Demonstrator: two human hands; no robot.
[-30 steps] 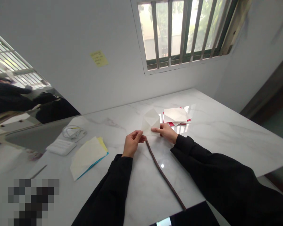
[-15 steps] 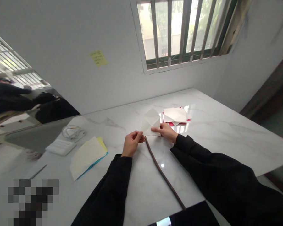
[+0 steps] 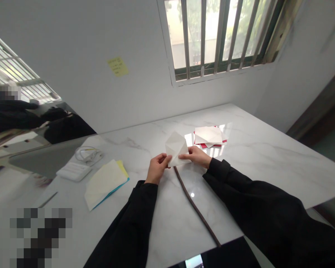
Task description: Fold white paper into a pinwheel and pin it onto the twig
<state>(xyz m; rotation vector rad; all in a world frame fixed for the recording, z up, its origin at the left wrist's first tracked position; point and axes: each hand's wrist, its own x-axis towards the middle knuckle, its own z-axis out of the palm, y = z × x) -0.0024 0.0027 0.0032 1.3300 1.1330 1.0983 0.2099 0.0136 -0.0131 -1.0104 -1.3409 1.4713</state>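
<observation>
A folded white paper (image 3: 176,147) with several creases stands just above the white marble table (image 3: 257,160). My left hand (image 3: 156,168) pinches its lower left edge with closed fingers. My right hand (image 3: 197,156) pinches its lower right corner, thumb on top. Both black sleeves reach in from the bottom of the view. A thin dark cord (image 3: 195,207) runs from under the paper toward the near table edge.
A stack of white sheets on red paper (image 3: 209,135) lies behind my right hand. To the left lie cream, yellow and blue sheets (image 3: 104,182), a white flat device (image 3: 73,171) and a coiled white cable (image 3: 88,154). A mirror leans at the far left.
The paper has turned slightly and shifted left between my hands, its top flap now leaning left. Both hands keep their pinch in nearly the same place.
</observation>
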